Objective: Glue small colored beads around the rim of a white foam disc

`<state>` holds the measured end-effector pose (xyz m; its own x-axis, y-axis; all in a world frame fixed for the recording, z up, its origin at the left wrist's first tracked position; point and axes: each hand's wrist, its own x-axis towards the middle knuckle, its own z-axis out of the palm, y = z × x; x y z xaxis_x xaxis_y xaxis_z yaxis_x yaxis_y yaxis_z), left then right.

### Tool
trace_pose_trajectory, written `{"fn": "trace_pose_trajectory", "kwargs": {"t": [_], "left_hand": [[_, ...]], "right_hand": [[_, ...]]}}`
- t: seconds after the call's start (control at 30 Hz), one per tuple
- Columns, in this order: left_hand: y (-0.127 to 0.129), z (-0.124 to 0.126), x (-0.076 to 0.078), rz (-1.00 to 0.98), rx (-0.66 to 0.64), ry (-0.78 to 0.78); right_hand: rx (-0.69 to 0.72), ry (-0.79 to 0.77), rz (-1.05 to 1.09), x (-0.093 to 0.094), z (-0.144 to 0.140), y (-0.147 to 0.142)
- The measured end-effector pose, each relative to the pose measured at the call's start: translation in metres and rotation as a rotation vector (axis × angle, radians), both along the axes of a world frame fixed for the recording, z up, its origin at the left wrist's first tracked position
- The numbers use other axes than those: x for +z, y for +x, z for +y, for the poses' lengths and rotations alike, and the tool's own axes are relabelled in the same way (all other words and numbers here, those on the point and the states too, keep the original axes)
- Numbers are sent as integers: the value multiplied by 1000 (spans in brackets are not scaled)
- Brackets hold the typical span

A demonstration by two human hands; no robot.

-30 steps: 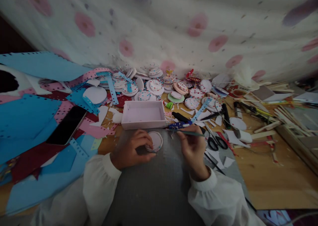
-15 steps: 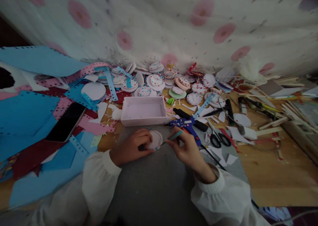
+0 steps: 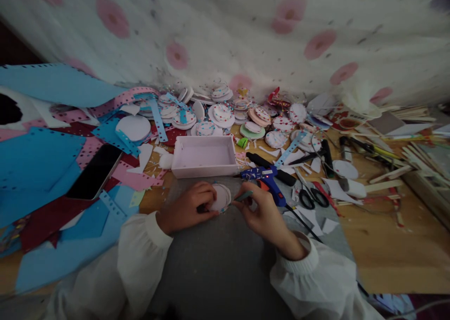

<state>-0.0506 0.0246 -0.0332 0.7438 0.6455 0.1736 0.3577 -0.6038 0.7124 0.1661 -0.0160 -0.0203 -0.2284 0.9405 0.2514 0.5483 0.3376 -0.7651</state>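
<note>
My left hand grips a small round white disc, tilted up on the grey mat. My right hand pinches a thin teal stick-like tool, whose tip points at the disc's right edge. A blue glue gun lies just beyond my right hand, with a red light on it. A shallow pink box stands right behind both hands.
Many decorated round discs are piled by the spotted cloth wall. Blue, pink and red punched paper sheets and a black phone cover the left. Scissors, wooden sticks and scraps lie to the right.
My right hand swung the teal tool from level above the mat down to the disc's edge. The left hand tipped the disc up. The glue gun came into full view.
</note>
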Motion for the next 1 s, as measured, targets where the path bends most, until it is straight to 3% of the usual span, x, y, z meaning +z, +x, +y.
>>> {"fn": "trace_pose_trajectory", "kwargs": {"t": [0.6, 0.8, 1.0], "left_hand": [[0, 0, 0, 4, -5, 2], [0, 0, 1, -9, -2, -7], [0, 0, 0, -9, 0, 0]], "right_hand": [[37, 22, -43, 1, -1, 1], [-6, 85, 6, 3, -1, 3], [52, 60, -3, 2, -1, 0]]}}
